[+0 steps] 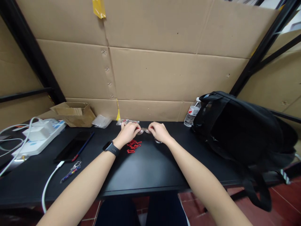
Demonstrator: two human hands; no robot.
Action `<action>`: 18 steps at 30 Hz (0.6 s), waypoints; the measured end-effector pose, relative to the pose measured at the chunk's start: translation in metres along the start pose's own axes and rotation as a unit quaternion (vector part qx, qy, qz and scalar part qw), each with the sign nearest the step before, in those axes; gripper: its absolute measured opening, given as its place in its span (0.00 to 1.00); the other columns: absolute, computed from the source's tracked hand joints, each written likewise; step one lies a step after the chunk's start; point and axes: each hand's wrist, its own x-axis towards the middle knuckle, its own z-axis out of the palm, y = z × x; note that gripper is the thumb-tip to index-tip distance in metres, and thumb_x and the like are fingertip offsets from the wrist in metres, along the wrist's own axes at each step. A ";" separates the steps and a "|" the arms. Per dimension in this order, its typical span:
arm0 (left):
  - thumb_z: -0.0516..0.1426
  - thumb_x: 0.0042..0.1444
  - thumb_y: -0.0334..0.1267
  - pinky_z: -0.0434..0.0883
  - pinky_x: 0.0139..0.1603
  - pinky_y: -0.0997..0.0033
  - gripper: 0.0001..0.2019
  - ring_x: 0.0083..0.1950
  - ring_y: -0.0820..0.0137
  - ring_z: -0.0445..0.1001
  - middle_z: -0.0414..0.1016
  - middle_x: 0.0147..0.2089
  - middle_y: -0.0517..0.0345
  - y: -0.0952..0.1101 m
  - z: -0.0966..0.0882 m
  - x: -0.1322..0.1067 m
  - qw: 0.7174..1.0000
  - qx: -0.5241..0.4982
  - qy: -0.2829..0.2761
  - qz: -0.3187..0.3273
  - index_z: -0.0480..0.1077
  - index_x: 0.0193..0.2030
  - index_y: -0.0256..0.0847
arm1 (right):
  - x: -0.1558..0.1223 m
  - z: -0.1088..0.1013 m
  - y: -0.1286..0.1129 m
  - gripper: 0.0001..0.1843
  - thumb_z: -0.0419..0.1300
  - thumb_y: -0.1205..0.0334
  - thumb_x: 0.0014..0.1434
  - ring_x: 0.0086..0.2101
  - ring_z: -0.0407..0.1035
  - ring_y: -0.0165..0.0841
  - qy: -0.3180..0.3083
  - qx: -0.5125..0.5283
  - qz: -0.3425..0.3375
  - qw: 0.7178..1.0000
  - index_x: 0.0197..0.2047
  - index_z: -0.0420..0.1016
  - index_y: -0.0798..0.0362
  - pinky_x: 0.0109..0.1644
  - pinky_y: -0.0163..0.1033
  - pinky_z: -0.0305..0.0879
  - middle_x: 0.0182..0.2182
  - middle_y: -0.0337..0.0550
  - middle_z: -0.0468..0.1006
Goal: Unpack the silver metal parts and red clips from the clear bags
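Red pieces [133, 146] lie in a small loose heap on the black table [145, 169], just on the near side of the left hand [128, 132]. Both hands are at the far middle of the table, close together, fingers curled. Between them they pinch a small shiny piece [144, 130], the left hand at one end and the right hand [160, 131] at the other (it is too small to tell what it is). A second small ring-like bit [158, 142] lies on the table under the right wrist. A clear packet [127, 121] lies just behind the left hand, against the cardboard wall.

By my judgement the work is at an early or middle point. One piece is in hand, the red heap lies unsorted, and no finished group shows anywhere on the table.

Well apart to the right stand a water bottle [192, 113] and a black backpack [242, 125]. To the left are a phone [74, 146] and a power strip [37, 138].
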 end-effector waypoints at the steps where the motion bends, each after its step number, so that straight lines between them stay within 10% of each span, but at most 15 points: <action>1: 0.54 0.65 0.40 0.54 0.54 0.55 0.08 0.51 0.58 0.74 0.82 0.44 0.57 -0.002 -0.002 0.000 1.000 -0.001 -0.001 -0.005 0.75 0.37 0.46 | 0.003 -0.003 0.000 0.10 0.54 0.62 0.64 0.38 0.73 0.35 0.065 0.058 0.012 0.996 0.36 0.75 0.53 0.45 0.39 0.61 0.37 0.46 0.81; 5: 0.55 0.64 0.43 0.61 0.53 0.57 0.10 0.47 0.60 0.77 0.82 0.43 0.57 -0.010 -0.008 0.003 0.995 -0.078 0.030 -0.051 0.76 0.36 0.46 | 0.009 -0.015 0.002 0.12 0.54 0.55 0.63 0.36 0.74 0.36 0.195 0.232 0.063 0.951 0.38 0.74 0.53 0.44 0.40 0.67 0.37 0.47 0.81; 11: 0.57 0.61 0.45 0.71 0.46 0.65 0.11 0.42 0.63 0.78 0.81 0.39 0.52 -0.010 -0.002 0.011 0.944 -0.305 0.105 -0.070 0.76 0.39 0.40 | 0.008 -0.001 -0.007 0.12 0.57 0.53 0.61 0.37 0.75 0.36 0.173 0.306 0.070 0.934 0.35 0.72 0.53 0.48 0.41 0.69 0.36 0.47 0.81; 18: 0.58 0.61 0.45 0.72 0.49 0.63 0.11 0.43 0.64 0.78 0.81 0.40 0.52 0.005 0.004 0.011 0.934 -0.331 0.111 -0.071 0.76 0.39 0.39 | 0.003 0.018 -0.021 0.11 0.57 0.53 0.62 0.38 0.75 0.34 0.153 0.338 0.050 0.927 0.37 0.71 0.52 0.44 0.38 0.70 0.39 0.45 0.78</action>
